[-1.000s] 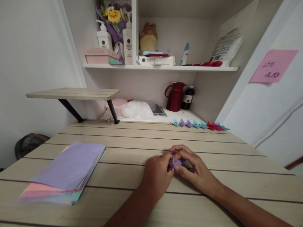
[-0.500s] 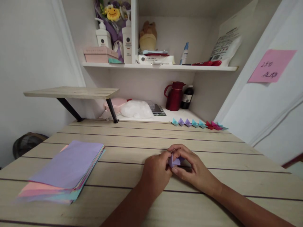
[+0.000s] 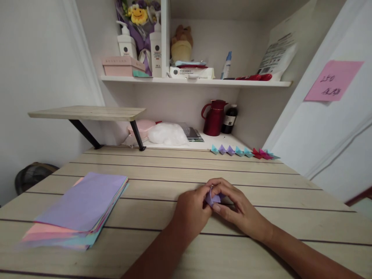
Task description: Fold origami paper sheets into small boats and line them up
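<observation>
A small purple folded paper piece (image 3: 214,199) is between my two hands, low over the wooden table. My left hand (image 3: 192,209) grips its left side, the fingers closed round it. From the right, my right hand (image 3: 240,207) pinches the same piece, index finger curled over the top and thumb below. Fingers cover much of the paper, so its full shape is hidden. Left of my hands lies a stack of coloured paper sheets (image 3: 87,201), purple uppermost.
Along the table's back right edge stands a row of small folded paper boats (image 3: 231,150) in blue, purple and red. Behind them are a red jug (image 3: 214,118) and a dark bottle (image 3: 230,119). A raised wooden stand (image 3: 87,112) with black legs is at the back left.
Both hands stay in nearly the same place on the purple paper. The right thumb and fingers have shifted slightly against it.
</observation>
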Motion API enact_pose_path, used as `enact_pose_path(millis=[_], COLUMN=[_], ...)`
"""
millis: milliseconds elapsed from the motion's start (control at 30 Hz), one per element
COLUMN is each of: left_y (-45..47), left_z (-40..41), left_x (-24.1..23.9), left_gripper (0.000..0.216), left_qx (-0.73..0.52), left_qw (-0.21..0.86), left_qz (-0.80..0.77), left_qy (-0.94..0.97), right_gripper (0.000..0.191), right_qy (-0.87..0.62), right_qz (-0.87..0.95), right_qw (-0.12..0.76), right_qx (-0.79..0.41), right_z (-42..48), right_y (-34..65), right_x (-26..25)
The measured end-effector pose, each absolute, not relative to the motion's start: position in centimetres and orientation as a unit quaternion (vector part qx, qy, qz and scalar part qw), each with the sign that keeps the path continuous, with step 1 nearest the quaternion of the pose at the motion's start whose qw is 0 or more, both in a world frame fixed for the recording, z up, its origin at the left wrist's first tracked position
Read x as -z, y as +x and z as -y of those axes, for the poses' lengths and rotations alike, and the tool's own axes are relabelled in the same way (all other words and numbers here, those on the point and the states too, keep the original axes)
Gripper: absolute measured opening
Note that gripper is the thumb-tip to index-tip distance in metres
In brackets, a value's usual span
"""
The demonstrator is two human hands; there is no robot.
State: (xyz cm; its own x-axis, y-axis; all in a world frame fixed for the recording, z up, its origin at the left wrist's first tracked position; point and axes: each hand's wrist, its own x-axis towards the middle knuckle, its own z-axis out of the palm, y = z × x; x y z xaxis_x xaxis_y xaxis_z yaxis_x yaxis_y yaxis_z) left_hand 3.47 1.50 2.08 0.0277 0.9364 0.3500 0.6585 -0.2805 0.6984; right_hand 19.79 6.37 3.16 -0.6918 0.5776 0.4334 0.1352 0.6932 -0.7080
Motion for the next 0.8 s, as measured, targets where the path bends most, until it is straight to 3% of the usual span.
enact_pose_path(millis=[100,300,400,500,600,700,800], left_y=[3.4,3.1,2.6,1.4,0.2,-0.1,0.4], left_z=[-1.8,-2.8,-2.9,-2.9,-3.0,-2.8,-2.5], left_x=[-1.7,-1.3,-2.1,-2.5,-2.3,-1.7,-1.3], left_gripper=[0.025,0.023,0.029,0.029,0.024,0.036,0.050], left_qx=[-0.410,-0.492,-0.469,-0.406,-0.356,-0.363,-0.384], left_qw=[0.208,0.443,0.477,0.433,0.306,0.204,0.181], left_qz=[-0.572,-0.509,-0.531,-0.601,-0.653,-0.634,-0.566], left_qy=[0.679,0.551,0.520,0.535,0.595,0.652,0.707], right_gripper=[0.013,0.026,0.026,0.019,0.018,0.024,0.035], right_qy=[-0.203,-0.191,-0.240,-0.321,-0.358,-0.371,-0.366], right_qz=[0.853,0.846,0.854,0.870,0.879,0.872,0.864], right_qw=[0.341,0.338,0.320,0.285,0.265,0.266,0.275], right_qx=[-0.338,-0.365,-0.334,-0.241,-0.171,-0.174,-0.210], right_z=[-6.4,-6.7,-6.9,-7.6,-8.3,-9.0,-9.2], right_y=[19.8,19.3,19.1,19.3,19.8,20.4,20.9], right_x=[-3.3,-3.5,-3.0,-2.2,-1.5,-1.5,-2.0])
